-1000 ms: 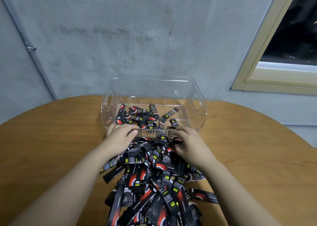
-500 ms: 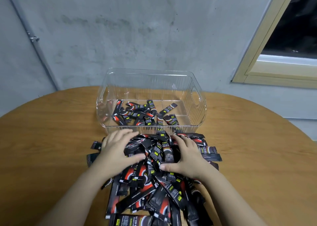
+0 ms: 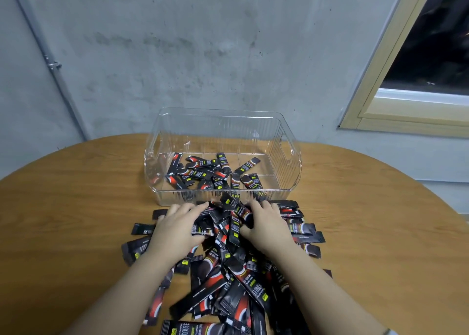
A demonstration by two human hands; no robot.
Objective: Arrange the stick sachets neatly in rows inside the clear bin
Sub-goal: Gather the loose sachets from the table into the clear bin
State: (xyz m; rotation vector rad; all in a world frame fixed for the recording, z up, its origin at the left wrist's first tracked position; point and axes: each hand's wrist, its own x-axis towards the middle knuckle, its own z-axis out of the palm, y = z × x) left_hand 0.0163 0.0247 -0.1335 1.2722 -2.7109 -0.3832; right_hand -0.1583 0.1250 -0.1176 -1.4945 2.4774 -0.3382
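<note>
A big loose pile of stick sachets lies on the round wooden counter, spreading from the near wall of the clear bin back toward the person. The sachets are black with red and white swirls and small yellow labels, and they lie crossed over each other at every angle. A few have slid off to the sides: some lie flat to the left of the heap, and a short stack sits to the right, roughly parallel to each other.

The left hand rests on the far left part of the pile, palm down, its fingers curved loosely over the sachets and reaching toward the bin; its grip looks relaxed and spread, and I cannot see it pinching any single sachet. The right hand sits on the far right part of the pile, fingers curled down into the heap with the thumb pressed in from the near side, so its grip is closed round a bunch of sachets that rise between the two hands. The hands are near each other, with a ridge of sachets between them.

The bin stands upright on the counter just beyond the hands, its near wall touching the pile. Inside it, a scatter of sachets lies on the floor, jumbled and overlapping, mostly in the left and middle; the right part of the floor is bare. Behind the counter is a grey concrete wall, with a window frame to the right
</note>
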